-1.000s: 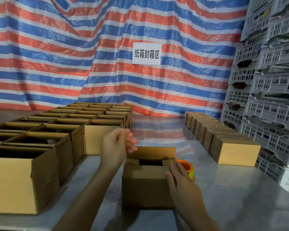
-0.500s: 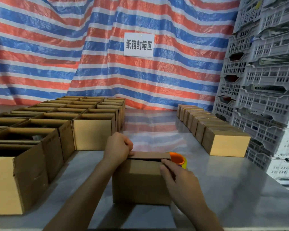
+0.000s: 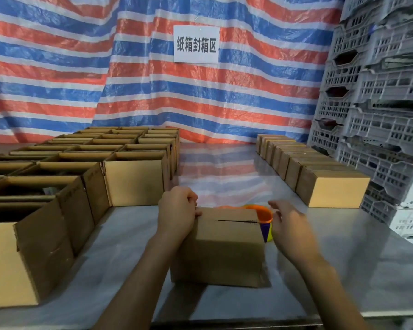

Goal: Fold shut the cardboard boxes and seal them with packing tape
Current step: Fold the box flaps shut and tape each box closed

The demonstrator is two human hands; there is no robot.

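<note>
Left hand (image 3: pixel 177 211), clamped on the box (image 3: pixel 221 248) top, should press the seam flat while the empty, spread right hand (image 3: pixel 287 225) fetches the tape roll (image 3: pixel 263 214).

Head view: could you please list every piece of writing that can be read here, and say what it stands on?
"纸箱封箱区": black print on the white sign hung on the striped tarp.
Dark marks on the side of an open box at the left: too blurred to read.
Nothing else is legible.
</note>
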